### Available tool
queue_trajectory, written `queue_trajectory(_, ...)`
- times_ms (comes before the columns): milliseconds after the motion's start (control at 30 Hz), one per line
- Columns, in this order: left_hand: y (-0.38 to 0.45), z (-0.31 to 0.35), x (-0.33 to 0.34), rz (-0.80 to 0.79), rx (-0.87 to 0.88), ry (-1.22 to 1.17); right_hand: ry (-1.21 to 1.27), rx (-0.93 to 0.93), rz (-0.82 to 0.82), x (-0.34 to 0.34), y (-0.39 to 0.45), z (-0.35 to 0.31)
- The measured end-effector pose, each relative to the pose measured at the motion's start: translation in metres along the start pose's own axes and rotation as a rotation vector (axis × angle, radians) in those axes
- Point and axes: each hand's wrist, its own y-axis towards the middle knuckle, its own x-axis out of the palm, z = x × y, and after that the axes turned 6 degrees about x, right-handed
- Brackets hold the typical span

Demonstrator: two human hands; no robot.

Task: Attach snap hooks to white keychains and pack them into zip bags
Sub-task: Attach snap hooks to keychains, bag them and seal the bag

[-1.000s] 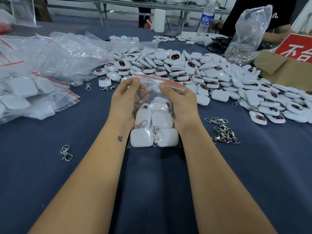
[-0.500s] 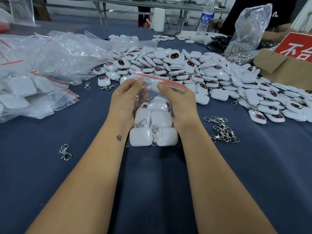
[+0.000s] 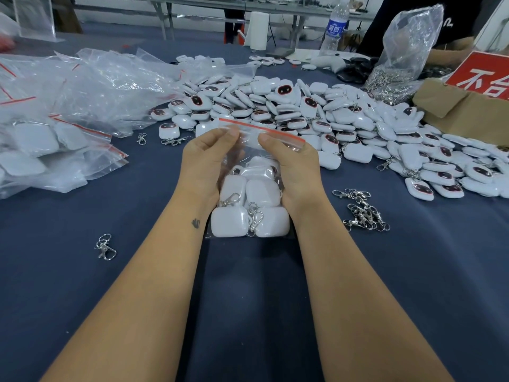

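A clear zip bag [image 3: 249, 213] with a red seal strip stands on the blue table, filled with several white keychains fitted with silver snap hooks. My left hand [image 3: 205, 164] pinches the bag's top near the left end of the strip. My right hand [image 3: 289, 164] pinches the top just right of the middle. A big heap of loose white keychains [image 3: 316, 117] lies behind the bag. Loose snap hooks [image 3: 363, 210] lie to the right of my right wrist, and one snap hook [image 3: 106, 248] lies alone at the left.
Packed and empty zip bags [image 3: 55, 128] are heaped at the left. At the back right stand a plastic bag of hooks [image 3: 396, 70], a cardboard box [image 3: 462, 111] with a red sign, and a water bottle [image 3: 334, 26]. Another person's arm shows behind the box.
My fingers have shifted slightly along the bag's seal strip, the thumbs closer together. The bag stays in place.
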Motion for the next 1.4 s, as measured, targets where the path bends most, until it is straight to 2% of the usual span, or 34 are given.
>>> queue_trajectory(400, 0.002, -0.004, -0.004, -0.063, 0.035, 0.12, -0.055, -0.025, -0.042, -0.002, 0.002, 0.001)
queue_trajectory(600, 0.004, -0.005, -0.005, -0.054, 0.045, 0.114, -0.044, -0.037, -0.075, -0.003, 0.003, 0.003)
queue_trajectory(767, 0.001, -0.007, -0.005, -0.161, 0.061, 0.068, -0.044, -0.059, -0.108, -0.004, 0.003, 0.003)
queue_trajectory(967, 0.004, -0.012, -0.007, -0.159, 0.084, 0.079, -0.02, -0.068, -0.162, -0.004, 0.002, 0.003)
queue_trajectory(1400, 0.003, -0.009, -0.006, -0.208, 0.071, 0.113, -0.081, -0.156, -0.124, -0.005, 0.007, 0.008)
